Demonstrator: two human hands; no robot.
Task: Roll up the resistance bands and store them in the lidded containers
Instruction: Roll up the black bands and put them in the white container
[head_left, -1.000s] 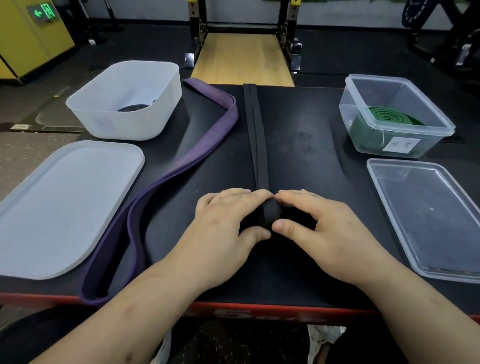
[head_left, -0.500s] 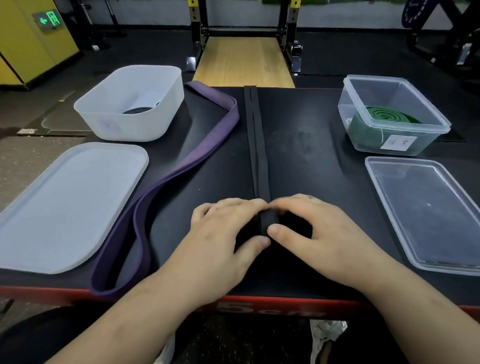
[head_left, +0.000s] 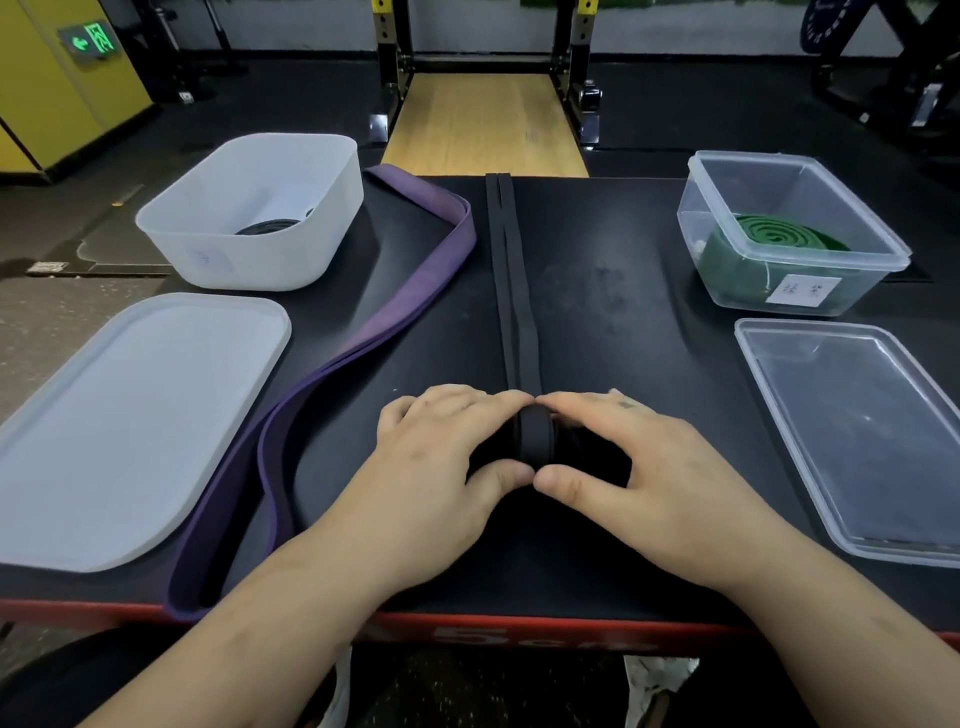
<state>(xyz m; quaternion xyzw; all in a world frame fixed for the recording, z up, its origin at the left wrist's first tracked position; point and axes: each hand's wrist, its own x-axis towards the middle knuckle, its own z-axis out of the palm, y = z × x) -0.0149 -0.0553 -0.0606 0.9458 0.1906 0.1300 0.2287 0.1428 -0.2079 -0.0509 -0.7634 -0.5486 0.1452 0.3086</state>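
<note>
Both hands are together at the near centre of the black table (head_left: 618, 312), clamped on the rolled end of the black band (head_left: 535, 437): left hand (head_left: 431, 467) on its left side, right hand (head_left: 649, 478) on its right, fingers curled over the top, thumb tips almost touching on the near side. The rest of the band lies flat, running straight to the far edge. Purple band (head_left: 363, 353) lies unrolled on the left — far edge to near edge. Far left: white tub (head_left: 332, 244) holding a dark coil, white lid (head_left: 130, 426) nearer. Far right: clear container (head_left: 810, 171) with a rolled green band (head_left: 779, 234) — clear lid (head_left: 857, 431) nearer.
</note>
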